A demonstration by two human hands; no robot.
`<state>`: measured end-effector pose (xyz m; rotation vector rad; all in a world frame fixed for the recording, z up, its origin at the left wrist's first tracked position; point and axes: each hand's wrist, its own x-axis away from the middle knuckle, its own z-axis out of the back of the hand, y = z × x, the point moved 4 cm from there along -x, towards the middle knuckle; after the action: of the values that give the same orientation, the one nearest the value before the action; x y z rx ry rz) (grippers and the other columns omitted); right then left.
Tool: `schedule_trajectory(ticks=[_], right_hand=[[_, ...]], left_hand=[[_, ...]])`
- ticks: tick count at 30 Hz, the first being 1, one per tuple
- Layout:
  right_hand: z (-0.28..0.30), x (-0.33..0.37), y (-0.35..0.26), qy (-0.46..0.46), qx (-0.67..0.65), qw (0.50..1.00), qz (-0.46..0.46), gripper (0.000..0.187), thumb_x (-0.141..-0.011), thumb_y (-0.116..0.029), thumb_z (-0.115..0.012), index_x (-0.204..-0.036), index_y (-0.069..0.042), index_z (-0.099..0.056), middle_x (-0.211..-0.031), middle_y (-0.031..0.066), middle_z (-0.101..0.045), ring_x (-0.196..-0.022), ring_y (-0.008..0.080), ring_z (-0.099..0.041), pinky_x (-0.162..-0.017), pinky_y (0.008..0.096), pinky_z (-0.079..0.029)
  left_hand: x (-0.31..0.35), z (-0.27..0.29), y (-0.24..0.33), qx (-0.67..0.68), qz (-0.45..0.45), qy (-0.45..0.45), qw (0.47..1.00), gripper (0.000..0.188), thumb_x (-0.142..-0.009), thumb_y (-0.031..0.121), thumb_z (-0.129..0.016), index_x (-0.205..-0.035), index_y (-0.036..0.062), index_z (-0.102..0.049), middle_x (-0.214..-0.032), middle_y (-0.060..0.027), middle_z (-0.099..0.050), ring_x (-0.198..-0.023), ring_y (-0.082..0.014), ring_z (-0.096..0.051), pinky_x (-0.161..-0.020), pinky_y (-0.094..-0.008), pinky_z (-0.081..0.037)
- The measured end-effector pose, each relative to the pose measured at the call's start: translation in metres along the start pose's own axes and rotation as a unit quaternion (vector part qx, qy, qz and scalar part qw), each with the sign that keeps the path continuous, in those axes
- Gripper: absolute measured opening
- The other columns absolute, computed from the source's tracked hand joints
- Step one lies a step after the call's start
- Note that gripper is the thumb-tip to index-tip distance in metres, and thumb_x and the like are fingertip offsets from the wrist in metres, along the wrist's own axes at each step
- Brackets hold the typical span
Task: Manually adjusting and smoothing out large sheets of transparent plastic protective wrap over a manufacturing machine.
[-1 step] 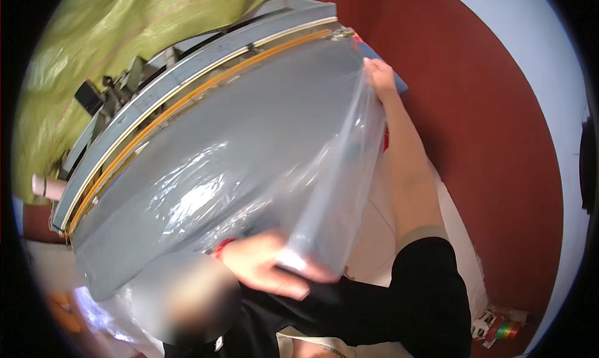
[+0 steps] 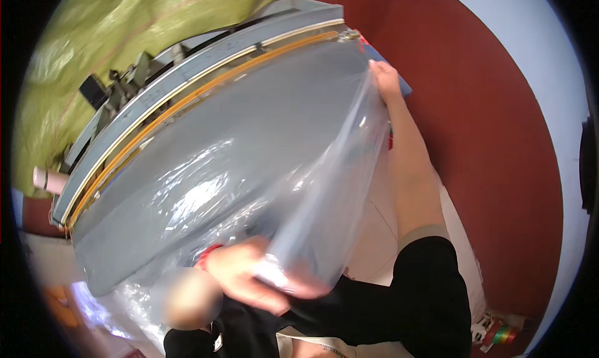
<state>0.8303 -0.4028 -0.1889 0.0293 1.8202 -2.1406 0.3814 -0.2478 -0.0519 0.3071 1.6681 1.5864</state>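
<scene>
A large clear plastic sheet [image 2: 187,196] lies over the grey surface of a long table. Its right side is lifted and hangs in folds toward me. My right hand [image 2: 384,80], arm stretched forward, pinches the sheet's edge at the far right corner. Close to my body, my left hand [image 2: 243,274] has a red band at the wrist. Its fingers reach out under a fold of the film, which partly covers them, and they look slightly blurred. The left forearm is mostly hidden by a blurred patch.
Along the table's far side runs a grey metal rail [image 2: 206,61] with an orange strip [image 2: 206,85]. Behind it are a black box-shaped part [image 2: 93,91], a pink bottle [image 2: 50,180] and a yellow-green tarp [image 2: 112,27]. A dark red wall [image 2: 493,146] stands at the right. Coloured tape rolls [image 2: 502,334] lie lower right.
My left hand has shifted a little to the left and down, and the film's folds beside it have moved. My right hand keeps its pinch at the far corner.
</scene>
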Motion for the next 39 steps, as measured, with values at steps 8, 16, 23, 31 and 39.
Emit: schedule_trajectory(ticks=[8, 16, 23, 31, 39], right_hand=[[0.001, -0.011, 0.008, 0.092, 0.267, 0.954, 0.100, 0.033, -0.083, -0.034, -0.055, -0.094, -0.004, -0.064, -0.093, 0.0105, -0.064, -0.088, 0.0186, -0.059, -0.080, 0.0313, -0.044], [0.015, -0.046, 0.048, 0.073, 0.268, 0.955, 0.103, 0.042, -0.085, -0.041, -0.051, -0.088, 0.001, -0.060, -0.076, 0.0113, -0.060, -0.072, 0.0197, -0.053, -0.070, 0.0327, -0.042], [0.013, -0.040, 0.039, 0.069, 0.321, 0.942, 0.069, 0.043, -0.088, -0.038, -0.048, -0.094, 0.003, -0.058, -0.086, 0.0134, -0.062, -0.080, 0.0203, -0.056, -0.075, 0.0308, -0.042], [0.007, -0.042, 0.038, 0.076, 0.368, 0.922, 0.097, 0.047, -0.088, -0.042, -0.043, -0.099, 0.002, -0.056, -0.098, 0.0202, -0.060, -0.093, 0.0347, -0.056, -0.078, 0.0385, -0.042], [0.025, -0.029, 0.030, 0.107, 0.400, 0.905, 0.095, 0.047, -0.088, -0.043, -0.044, -0.098, 0.001, -0.057, -0.093, 0.0202, -0.060, -0.088, 0.0349, -0.056, -0.075, 0.0395, -0.042]], left_hand=[[0.402, -0.172, 0.135, -0.067, -0.134, 0.445, 0.883, 0.040, -0.082, 0.022, -0.060, -0.113, -0.0013, -0.051, -0.108, -0.0118, -0.056, -0.096, -0.0236, -0.055, -0.081, -0.0347, -0.044], [0.443, -0.216, 0.189, -0.186, -0.273, 0.824, 0.461, 0.052, -0.081, 0.023, -0.061, -0.122, -0.0027, -0.042, -0.116, -0.0154, -0.050, -0.102, -0.0255, -0.052, -0.086, -0.0352, -0.042], [0.520, -0.194, 0.044, -0.012, -0.182, 0.917, 0.354, 0.031, -0.088, 0.030, -0.045, -0.107, 0.0056, -0.048, -0.097, -0.0056, -0.053, -0.088, -0.0199, -0.052, -0.078, -0.0338, -0.045], [0.528, -0.153, 0.360, -0.635, 0.350, 0.676, -0.131, 0.025, -0.090, 0.026, -0.045, -0.092, 0.0046, -0.058, -0.086, -0.0095, -0.060, -0.077, -0.0207, -0.057, -0.070, -0.0310, -0.046], [0.308, 0.000, 0.235, -0.840, 0.273, 0.249, 0.397, 0.042, -0.073, -0.002, -0.054, -0.114, 0.0040, -0.051, -0.116, -0.0148, -0.052, -0.101, -0.0294, -0.053, -0.081, -0.0387, -0.045]])
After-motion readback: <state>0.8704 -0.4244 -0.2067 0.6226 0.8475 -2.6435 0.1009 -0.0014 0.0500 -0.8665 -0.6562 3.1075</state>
